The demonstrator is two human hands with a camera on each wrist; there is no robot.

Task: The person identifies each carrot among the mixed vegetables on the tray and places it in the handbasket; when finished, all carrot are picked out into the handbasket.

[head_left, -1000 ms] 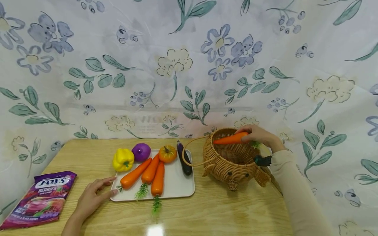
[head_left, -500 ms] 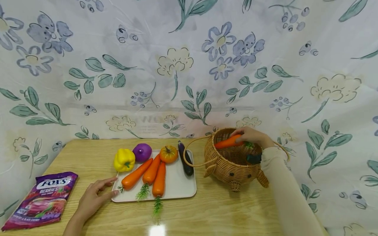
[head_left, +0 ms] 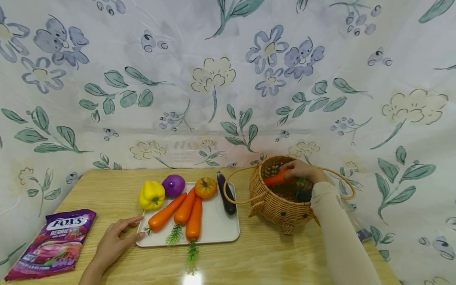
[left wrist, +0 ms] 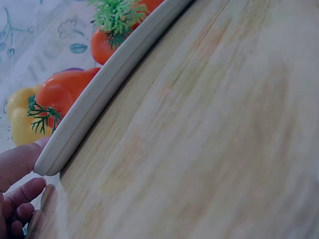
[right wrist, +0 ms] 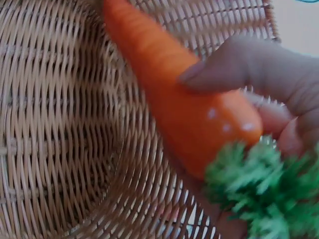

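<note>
Carrot [head_left: 275, 178]: sinking deeper into basket [head_left: 270, 208] than a second ago
Right hand [head_left: 302, 171]: gripping carrot's thick end
Left hand [head_left: 115, 239]: spreading fingers, touching tray [head_left: 222, 231] corner
Carrot feel: probably staying light, stiff, smooth; thick end likely offering best hold

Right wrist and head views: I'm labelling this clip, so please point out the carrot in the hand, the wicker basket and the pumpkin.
Held carrot [right wrist: 174, 107]: right wrist view, middle of its orange body.
Wicker basket [head_left: 293, 211]: head view, front wall between its eyes.
Pumpkin [head_left: 206, 190]: head view, its rind below the stem.
</note>
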